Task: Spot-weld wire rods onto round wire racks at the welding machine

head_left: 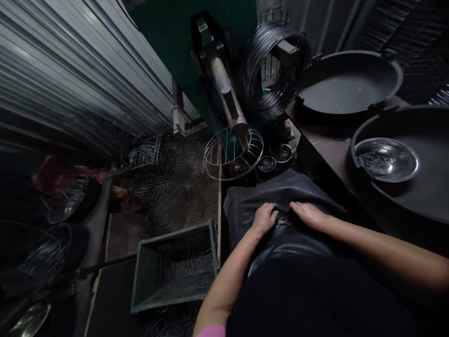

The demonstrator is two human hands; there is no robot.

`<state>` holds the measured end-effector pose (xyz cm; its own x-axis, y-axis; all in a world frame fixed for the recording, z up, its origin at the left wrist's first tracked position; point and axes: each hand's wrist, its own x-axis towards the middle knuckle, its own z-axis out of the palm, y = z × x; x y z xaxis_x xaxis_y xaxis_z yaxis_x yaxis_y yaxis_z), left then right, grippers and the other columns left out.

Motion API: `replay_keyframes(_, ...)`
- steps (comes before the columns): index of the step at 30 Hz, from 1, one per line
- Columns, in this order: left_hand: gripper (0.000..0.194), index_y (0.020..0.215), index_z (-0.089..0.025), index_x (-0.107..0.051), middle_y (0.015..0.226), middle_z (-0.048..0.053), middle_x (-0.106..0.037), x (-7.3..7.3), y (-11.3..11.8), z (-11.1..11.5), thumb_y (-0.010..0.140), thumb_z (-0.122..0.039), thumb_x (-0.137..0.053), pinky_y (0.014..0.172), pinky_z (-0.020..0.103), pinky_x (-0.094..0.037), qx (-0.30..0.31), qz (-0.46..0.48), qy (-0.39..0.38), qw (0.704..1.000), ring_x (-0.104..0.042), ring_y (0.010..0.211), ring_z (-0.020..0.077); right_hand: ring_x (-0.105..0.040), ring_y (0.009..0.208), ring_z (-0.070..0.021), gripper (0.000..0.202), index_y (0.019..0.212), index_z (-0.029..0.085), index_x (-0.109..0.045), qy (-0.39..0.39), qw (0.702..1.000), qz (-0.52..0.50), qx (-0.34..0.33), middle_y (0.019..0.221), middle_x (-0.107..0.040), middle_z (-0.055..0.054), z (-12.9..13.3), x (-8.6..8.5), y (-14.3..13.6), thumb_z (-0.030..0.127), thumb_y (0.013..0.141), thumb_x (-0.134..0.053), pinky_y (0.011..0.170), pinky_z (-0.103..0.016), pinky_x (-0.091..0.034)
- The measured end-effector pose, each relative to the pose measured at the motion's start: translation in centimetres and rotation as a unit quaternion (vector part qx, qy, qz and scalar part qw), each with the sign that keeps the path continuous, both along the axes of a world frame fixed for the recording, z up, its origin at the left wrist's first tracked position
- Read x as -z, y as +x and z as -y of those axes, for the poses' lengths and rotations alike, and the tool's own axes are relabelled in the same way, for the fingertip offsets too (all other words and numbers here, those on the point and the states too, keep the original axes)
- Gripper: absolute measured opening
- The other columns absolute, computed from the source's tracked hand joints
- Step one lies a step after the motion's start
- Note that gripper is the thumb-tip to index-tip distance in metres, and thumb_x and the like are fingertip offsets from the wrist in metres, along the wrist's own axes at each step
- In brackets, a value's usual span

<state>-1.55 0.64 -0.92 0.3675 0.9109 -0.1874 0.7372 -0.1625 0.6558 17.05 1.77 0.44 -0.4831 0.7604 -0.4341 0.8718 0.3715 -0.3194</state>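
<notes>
Several small bent wire pieces (282,223) lie in a little heap on the dark cloth (245,201) over the person's lap. My left hand (265,219) is just left of the heap, its fingers curled; what they hold, if anything, is too small to make out. On the other side rests my right hand (307,215), fingers pressed together, with a tiny dark piece at the fingertips that I cannot make out. Beyond the hands, a round wire frame (233,154) sits at the tip of the machine's arm (226,89).
Two small bowls of metal bits (267,164) stand behind the cloth. At the right, a steel bowl (403,161) sits in a large pan (431,187), near another pan (347,89). A wire coil (257,70) hangs behind. A green crate (175,304) stands at the left.
</notes>
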Motion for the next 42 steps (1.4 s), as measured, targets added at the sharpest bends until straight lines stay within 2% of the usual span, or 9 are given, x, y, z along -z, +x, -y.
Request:
replay_keyframes(6,0.027,0.105,-0.014,-0.062,0.107,0.009,-0.064,0.2,0.6,-0.2,0.080,-0.018,-0.053,0.093,0.032,-0.043,-0.022,0.086,-0.030,0.996,-0.057,0.100,0.0186,-0.054,0.055,-0.0131,0.022,0.086,0.016,-0.056,-0.127,0.963,-0.184,0.149,0.067,-0.059,-0.002,-1.0,0.2,1.5,0.025,0.085,-0.036,0.052,-0.024,-0.040)
replay_keyframes(9,0.032,0.111,-0.016,-0.060,0.109,0.008,-0.064,0.1,1.7,-0.6,0.080,-0.023,-0.054,0.092,0.033,-0.044,-0.068,0.170,-0.068,0.981,-0.057,0.101,0.0184,-0.037,0.039,-0.0079,0.018,0.077,0.018,-0.052,-0.274,0.888,-0.282,0.239,0.049,-0.043,0.006,-1.1,-0.3,2.0,0.033,0.080,-0.042,0.039,-0.020,-0.028)
replay_keyframes(12,0.038,0.112,-0.014,-0.059,0.088,0.006,-0.067,-0.1,3.0,-1.1,0.079,-0.031,-0.057,0.074,0.028,-0.049,-0.127,0.261,-0.186,0.939,-0.061,0.080,0.0156,-0.027,0.037,-0.0049,0.020,0.074,0.018,-0.050,-0.369,0.809,-0.358,0.286,0.047,-0.034,0.010,-0.8,-0.9,2.1,0.038,0.071,-0.053,0.038,-0.019,-0.020)
replay_keyframes(15,0.033,0.098,-0.010,-0.064,0.067,0.003,-0.063,-0.2,4.1,-1.5,0.075,-0.033,-0.061,0.056,0.021,-0.045,-0.200,0.352,-0.276,0.872,-0.055,0.057,0.0102,-0.025,0.038,-0.0033,0.025,0.074,0.017,-0.052,-0.404,0.782,-0.383,0.281,0.052,-0.038,0.009,-0.4,-1.2,1.9,0.039,0.065,-0.059,0.038,-0.020,-0.018)
replay_keyframes(19,0.025,0.082,-0.009,-0.064,0.054,-0.001,-0.057,-0.2,4.8,-1.5,0.064,-0.026,-0.070,0.048,0.020,-0.041,-0.265,0.407,-0.330,0.809,-0.049,0.046,0.0079,-0.025,0.040,-0.0028,0.029,0.080,0.015,-0.057,-0.412,0.793,-0.376,0.246,0.060,-0.046,0.006,-0.3,-1.3,1.8,0.040,0.067,-0.058,0.038,-0.021,-0.016)
replay_keyframes(24,0.026,0.075,-0.010,-0.063,0.053,0.000,-0.057,0.0,5.1,-0.9,0.058,-0.026,-0.074,0.049,0.022,-0.043,-0.298,0.400,-0.324,0.804,-0.051,0.047,0.0097,-0.025,0.041,-0.0039,0.024,0.072,0.017,-0.051,-0.393,0.825,-0.343,0.218,0.054,-0.038,0.008,-0.4,-0.7,1.6,0.039,0.066,-0.057,0.039,-0.021,-0.019)
replay_keyframes(29,0.026,0.083,-0.009,-0.066,0.066,0.003,-0.062,-0.1,5.2,-0.7,0.064,-0.027,-0.069,0.060,0.023,-0.045,-0.310,0.388,-0.269,0.826,-0.053,0.055,0.0093,-0.033,0.043,-0.0057,0.023,0.065,0.018,-0.046,-0.327,0.878,-0.300,0.180,0.056,-0.042,0.005,-0.6,-0.5,1.7,0.039,0.068,-0.054,0.041,-0.021,-0.025)
replay_keyframes(33,0.028,0.100,-0.012,-0.066,0.078,0.005,-0.065,-0.3,5.0,-1.0,0.074,-0.022,-0.058,0.072,0.023,-0.044,-0.229,0.379,-0.250,0.861,-0.056,0.068,0.0095,-0.032,0.041,-0.0058,0.023,0.069,0.018,-0.045,-0.309,0.879,-0.294,0.211,0.056,-0.040,0.006,-0.8,-0.5,2.5,0.041,0.071,-0.051,0.039,-0.021,-0.025)
replay_keyframes(42,0.030,0.100,-0.010,-0.066,0.086,0.007,-0.066,0.5,5.5,-0.9,0.076,-0.011,-0.050,0.059,0.020,-0.044,-0.144,0.283,-0.236,0.918,-0.054,0.062,0.0080,-0.040,0.044,-0.0083,0.017,0.078,0.016,-0.051,-0.228,0.919,-0.238,0.215,0.059,-0.045,0.003,-0.5,-0.3,3.6,0.033,0.077,-0.046,0.043,-0.022,-0.032)
